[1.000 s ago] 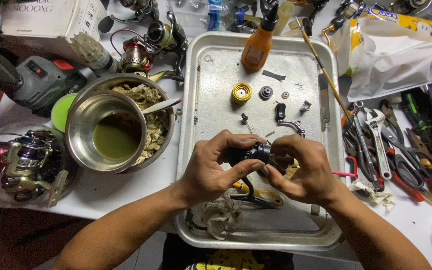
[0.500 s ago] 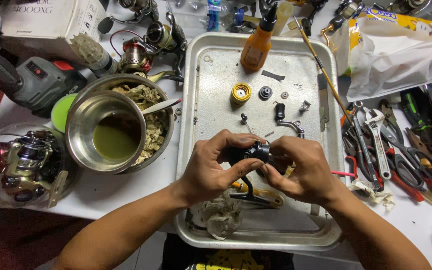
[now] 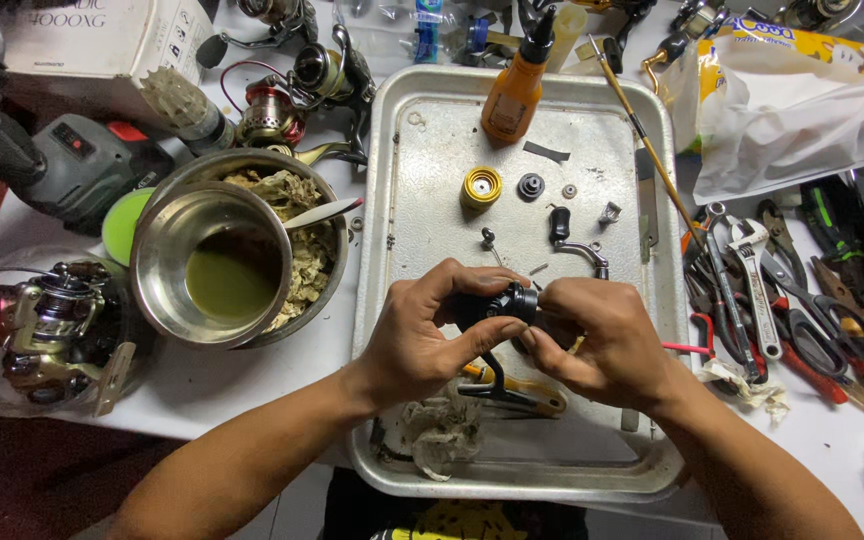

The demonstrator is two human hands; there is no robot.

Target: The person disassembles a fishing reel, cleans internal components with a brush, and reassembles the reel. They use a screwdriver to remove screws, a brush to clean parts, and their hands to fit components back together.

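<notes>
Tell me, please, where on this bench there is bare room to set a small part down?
Bare patches: tray floor left of the yellow spool, and tray bottom right of the dirty rag. Crowded: tool pile at right, reels at top left.

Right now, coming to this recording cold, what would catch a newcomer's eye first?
Both hands, the left hand and the right hand, meet over the metal tray and grip a small black reel part between them. On the tray beyond lie a yellow ring and an orange bottle. Left of the tray stands a steel bowl of greenish liquid; tools crowd the right.
</notes>
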